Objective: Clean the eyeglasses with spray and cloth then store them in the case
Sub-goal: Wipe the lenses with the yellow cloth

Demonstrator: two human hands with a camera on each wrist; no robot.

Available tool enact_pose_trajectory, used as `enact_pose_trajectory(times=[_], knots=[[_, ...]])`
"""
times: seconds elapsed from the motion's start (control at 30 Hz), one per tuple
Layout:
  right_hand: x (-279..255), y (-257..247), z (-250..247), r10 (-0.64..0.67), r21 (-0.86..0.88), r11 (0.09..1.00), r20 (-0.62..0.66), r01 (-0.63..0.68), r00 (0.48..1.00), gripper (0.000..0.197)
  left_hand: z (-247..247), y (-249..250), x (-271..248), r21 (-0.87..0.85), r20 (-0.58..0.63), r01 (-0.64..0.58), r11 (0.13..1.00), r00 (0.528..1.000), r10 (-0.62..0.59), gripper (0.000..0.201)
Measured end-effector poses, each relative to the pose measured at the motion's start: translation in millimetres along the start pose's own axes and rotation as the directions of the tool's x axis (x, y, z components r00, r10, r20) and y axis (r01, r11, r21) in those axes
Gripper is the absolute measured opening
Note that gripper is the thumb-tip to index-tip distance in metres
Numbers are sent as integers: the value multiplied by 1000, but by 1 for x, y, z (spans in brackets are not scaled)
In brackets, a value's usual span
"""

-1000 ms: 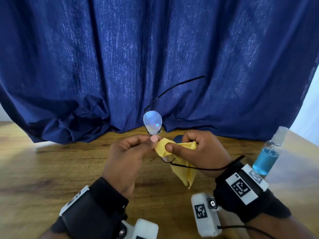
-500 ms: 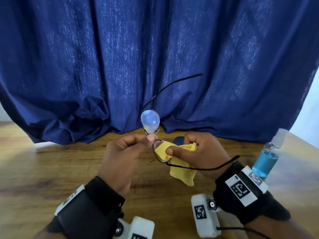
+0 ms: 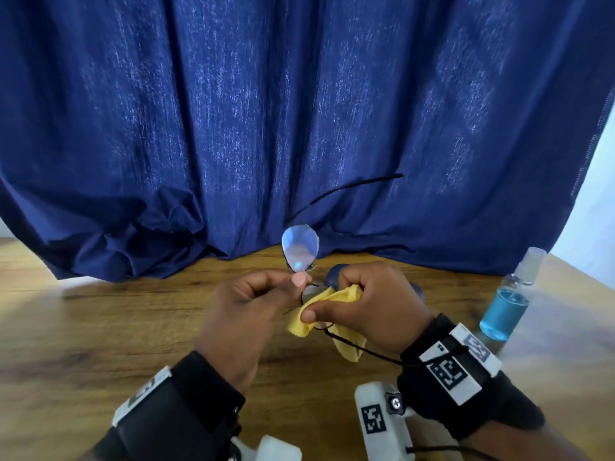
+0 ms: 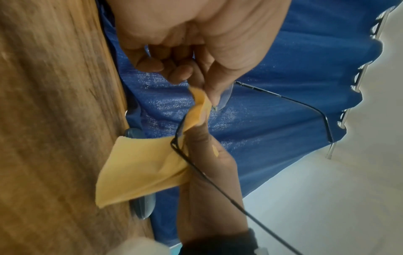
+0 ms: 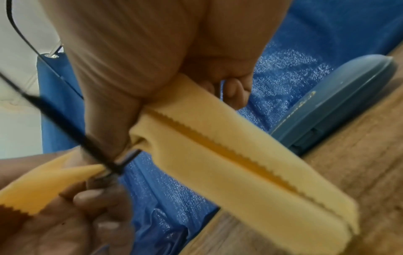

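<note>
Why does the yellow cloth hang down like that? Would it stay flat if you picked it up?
Probably not. The yellow cloth droops below the right hand and folds over itself, so it looks soft, floppy and light.

The left hand pinches the glasses at one lens. The right hand presses a yellow cloth round the other, above the wooden table.

Lighting, as we find it: soft daylight from the far right, pale sheen on the wooden table, bluish glare on the raised lens. Quality: we note wide-angle bowing at edges; both wrist views soft, motion-smeared.
</note>
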State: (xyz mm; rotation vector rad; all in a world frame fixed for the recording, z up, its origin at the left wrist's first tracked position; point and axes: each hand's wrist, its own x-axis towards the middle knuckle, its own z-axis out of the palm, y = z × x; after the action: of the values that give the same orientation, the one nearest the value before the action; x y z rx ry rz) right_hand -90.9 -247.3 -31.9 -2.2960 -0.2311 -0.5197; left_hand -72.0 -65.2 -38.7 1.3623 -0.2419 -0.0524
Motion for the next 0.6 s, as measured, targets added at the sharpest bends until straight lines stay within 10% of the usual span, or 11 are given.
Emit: enact_pose_trajectory(times=[0.6], knots=[[1, -1, -8, -19, -105, 994, 13, 20, 1000, 64, -6, 4, 5, 30, -45, -64, 998, 997, 65, 14]])
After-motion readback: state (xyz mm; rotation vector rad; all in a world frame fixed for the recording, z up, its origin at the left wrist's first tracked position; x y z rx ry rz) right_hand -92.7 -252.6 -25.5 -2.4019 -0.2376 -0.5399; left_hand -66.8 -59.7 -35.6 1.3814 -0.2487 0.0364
